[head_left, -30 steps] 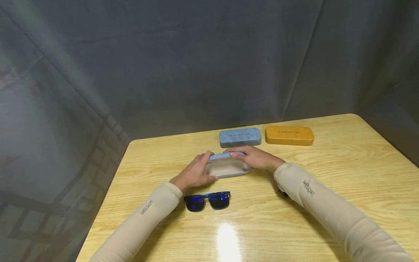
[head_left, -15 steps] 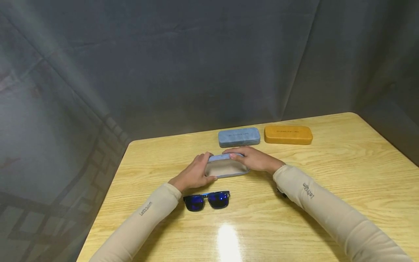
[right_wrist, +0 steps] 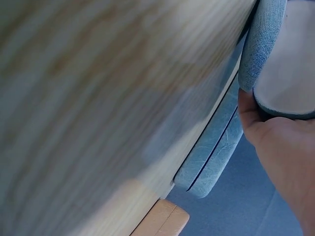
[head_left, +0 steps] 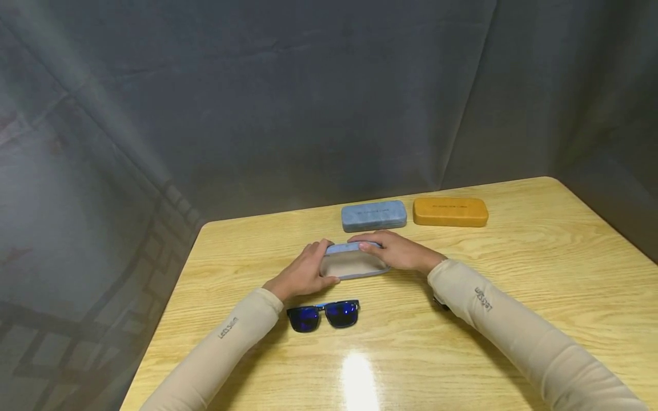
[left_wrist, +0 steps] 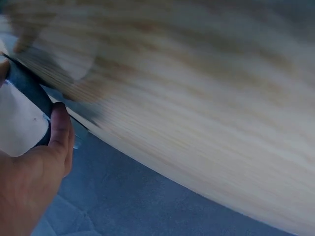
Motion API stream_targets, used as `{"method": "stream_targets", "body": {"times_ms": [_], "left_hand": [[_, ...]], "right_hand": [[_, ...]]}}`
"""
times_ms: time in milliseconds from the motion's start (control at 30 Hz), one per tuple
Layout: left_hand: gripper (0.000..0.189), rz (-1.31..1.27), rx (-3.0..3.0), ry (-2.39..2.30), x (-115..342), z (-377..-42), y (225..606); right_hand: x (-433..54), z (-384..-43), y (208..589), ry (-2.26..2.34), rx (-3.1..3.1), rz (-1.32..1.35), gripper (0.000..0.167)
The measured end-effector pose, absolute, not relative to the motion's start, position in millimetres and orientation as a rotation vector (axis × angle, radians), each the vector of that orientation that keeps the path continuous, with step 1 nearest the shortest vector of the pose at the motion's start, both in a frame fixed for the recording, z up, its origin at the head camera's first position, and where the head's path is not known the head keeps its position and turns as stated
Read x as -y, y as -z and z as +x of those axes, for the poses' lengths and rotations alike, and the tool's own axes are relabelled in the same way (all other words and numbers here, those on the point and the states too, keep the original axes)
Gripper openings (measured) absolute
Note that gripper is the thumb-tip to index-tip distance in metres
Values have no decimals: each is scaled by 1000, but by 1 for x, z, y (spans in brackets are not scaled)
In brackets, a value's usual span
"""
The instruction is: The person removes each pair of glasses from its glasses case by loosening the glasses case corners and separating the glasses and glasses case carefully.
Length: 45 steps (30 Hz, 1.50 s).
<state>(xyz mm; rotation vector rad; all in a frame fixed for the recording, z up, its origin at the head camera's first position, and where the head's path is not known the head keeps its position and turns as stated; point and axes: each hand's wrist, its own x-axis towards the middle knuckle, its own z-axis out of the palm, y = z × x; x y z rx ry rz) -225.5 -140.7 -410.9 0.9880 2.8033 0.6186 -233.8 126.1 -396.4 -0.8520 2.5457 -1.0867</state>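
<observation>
A light-blue glasses case [head_left: 354,265] stands open at mid-table, its pale lining facing me. My left hand [head_left: 304,273] grips its left end, thumb at the lower front edge and fingers along the upper edge. From the right, my right hand [head_left: 403,252] holds the upper edge and right end, with the thumb on the blue rim. The right wrist view shows that hand [right_wrist: 283,150] around the end of the case [right_wrist: 261,49]. Black-framed sunglasses [head_left: 341,314] with dark blue lenses lie on the table, closer to me than the case and near my left wrist.
Behind the held case lies a closed blue glasses case [head_left: 373,216], with a closed orange case [head_left: 450,212] to its right. Both sit towards the back edge of the wooden table [head_left: 545,262]. Dark grey curtains [head_left: 319,103] hang around the back and sides.
</observation>
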Motion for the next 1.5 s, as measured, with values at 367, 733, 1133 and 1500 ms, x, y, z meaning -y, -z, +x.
{"method": "stream_targets", "body": {"times_ms": [367, 733, 1133, 1500], "left_hand": [[69, 991, -2794, -651, 140, -226, 410], [68, 1024, -2803, -633, 141, -227, 412], [71, 1007, -2796, -635, 142, -229, 410], [73, 1004, -2817, -552, 140, -228, 408]], "right_hand": [[-128, -236, 399, 1039, -2573, -911, 46], [-128, -233, 399, 968, -2622, -947, 45], [-129, -228, 398, 919, -2656, -903, 43], [-130, -229, 399, 893, -2686, -1007, 42]]}}
